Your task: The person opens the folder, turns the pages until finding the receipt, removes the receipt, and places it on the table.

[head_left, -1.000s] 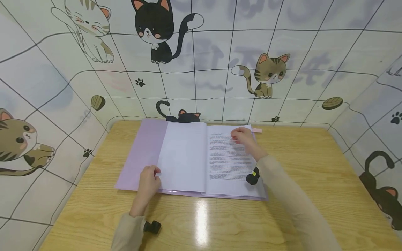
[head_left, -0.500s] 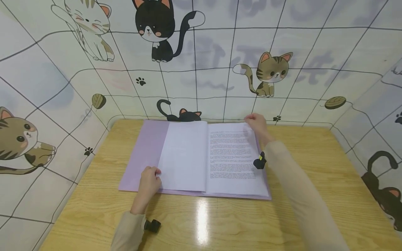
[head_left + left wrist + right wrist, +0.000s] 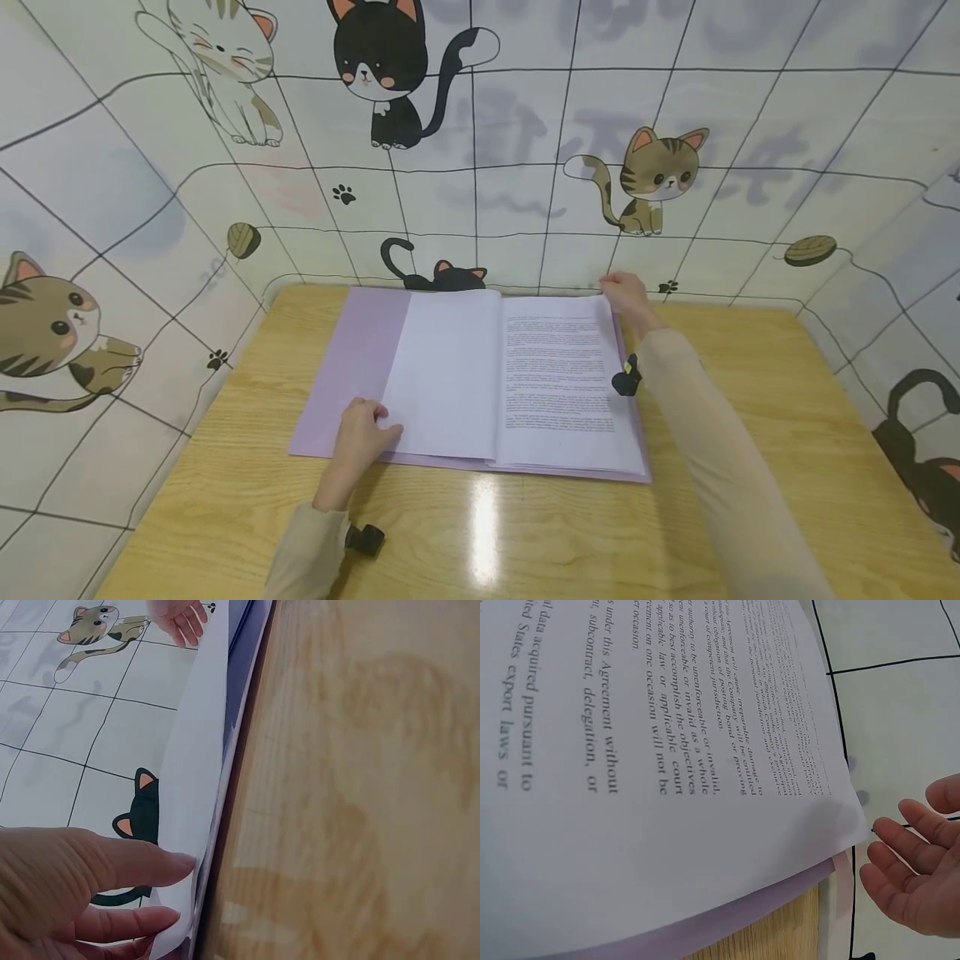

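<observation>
Fingers [image 3: 909, 847] spread, my right hand [image 3: 627, 295] hovers beside the top corner of the printed page [image 3: 558, 375]! My left hand [image 3: 362, 435], thumb parted, touches the blank page [image 3: 446, 375].

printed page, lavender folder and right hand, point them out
Printed page [image 3: 558, 375]: head view, middle of its text
Lavender folder [image 3: 358, 358]: head view, left cover
Right hand [image 3: 928, 891]: right wrist view, palm

Lilac folder [image 3: 352, 367], black-printed white page [image 3: 558, 375], beige sleeves [image 3: 712, 442], cat-patterned wall [image 3: 517, 204]
</observation>
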